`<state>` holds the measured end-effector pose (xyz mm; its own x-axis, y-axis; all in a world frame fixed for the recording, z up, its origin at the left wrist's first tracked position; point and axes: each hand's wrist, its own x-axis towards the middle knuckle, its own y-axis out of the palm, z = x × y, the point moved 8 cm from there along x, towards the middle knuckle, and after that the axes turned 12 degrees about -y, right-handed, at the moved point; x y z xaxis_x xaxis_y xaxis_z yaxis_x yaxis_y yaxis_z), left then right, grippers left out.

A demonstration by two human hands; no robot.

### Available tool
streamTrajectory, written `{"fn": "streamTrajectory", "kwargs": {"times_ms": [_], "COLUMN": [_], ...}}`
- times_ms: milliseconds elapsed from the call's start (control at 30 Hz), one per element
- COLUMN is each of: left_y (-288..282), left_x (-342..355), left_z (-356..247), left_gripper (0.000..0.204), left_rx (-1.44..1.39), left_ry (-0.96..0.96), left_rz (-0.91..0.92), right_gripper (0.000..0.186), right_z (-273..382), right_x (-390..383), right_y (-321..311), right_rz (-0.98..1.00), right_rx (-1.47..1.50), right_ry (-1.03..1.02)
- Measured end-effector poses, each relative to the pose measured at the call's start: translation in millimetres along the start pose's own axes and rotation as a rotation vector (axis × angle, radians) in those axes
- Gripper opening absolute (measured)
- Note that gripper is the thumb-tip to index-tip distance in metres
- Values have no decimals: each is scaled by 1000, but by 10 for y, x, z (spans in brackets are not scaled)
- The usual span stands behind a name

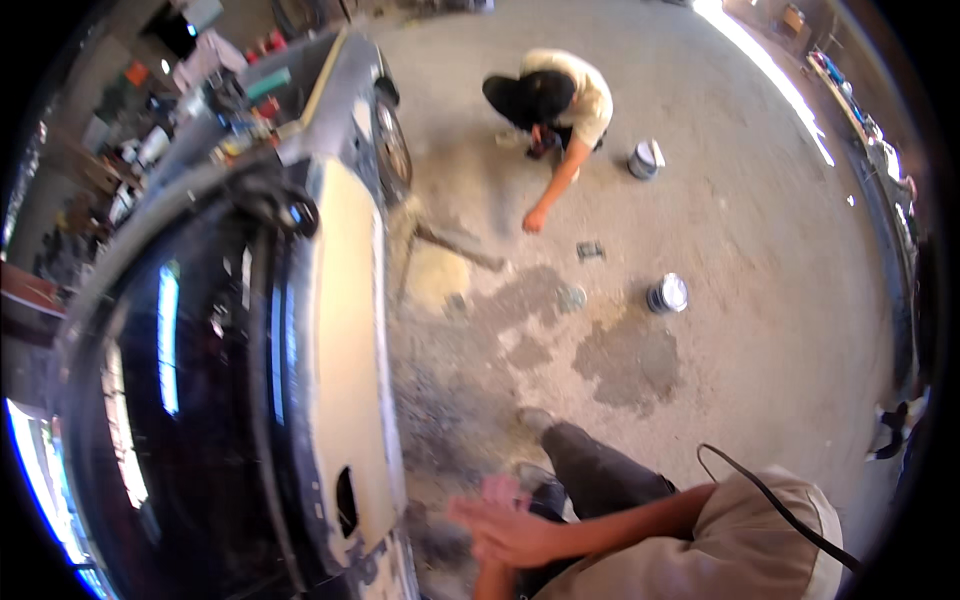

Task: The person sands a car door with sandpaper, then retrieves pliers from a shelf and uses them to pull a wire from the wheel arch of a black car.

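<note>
My right hand (520, 537) and my left hand (500, 491) are together in front of my body, one against the other. Motion smears their fingers, and whether anything lies between them is hidden. Beside them, to the left, stands a car door (345, 400) with a cream-coloured, patchy surface. An oblong dark hole (346, 500) opens in its lower part, close to my hands. The dark car window (180, 370) lies further left. I cannot make out any contact between my hands and the car.
Ahead, a person (560, 95) crouches with one arm reaching toward the floor. Two metal cans (643, 160) (668, 293) stand to the right of the wet floor patches (630, 365). A small dark pad (590, 250) lies nearby. Clutter (245, 110) covers the car's front.
</note>
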<state>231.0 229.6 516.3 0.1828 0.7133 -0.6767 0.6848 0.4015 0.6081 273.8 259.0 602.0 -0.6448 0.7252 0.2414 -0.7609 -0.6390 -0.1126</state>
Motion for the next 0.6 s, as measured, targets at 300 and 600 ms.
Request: {"fn": "streamTrajectory", "kwargs": {"times_ms": [300,600], "left_y": [2456,5851], "left_x": [-646,-1454], "left_z": [1044,2605], "left_gripper": [93,79], "left_rx": [157,1419], "left_ry": [-463,504], "left_rz": [438,1191], "right_gripper": [71,88], "right_z": [1400,800], "right_x": [-1083,-3777], "right_y": [-1971,-4329], "right_rz": [-141,-1171], "right_rx": [-770,1025], "right_ry": [-53,-202]}}
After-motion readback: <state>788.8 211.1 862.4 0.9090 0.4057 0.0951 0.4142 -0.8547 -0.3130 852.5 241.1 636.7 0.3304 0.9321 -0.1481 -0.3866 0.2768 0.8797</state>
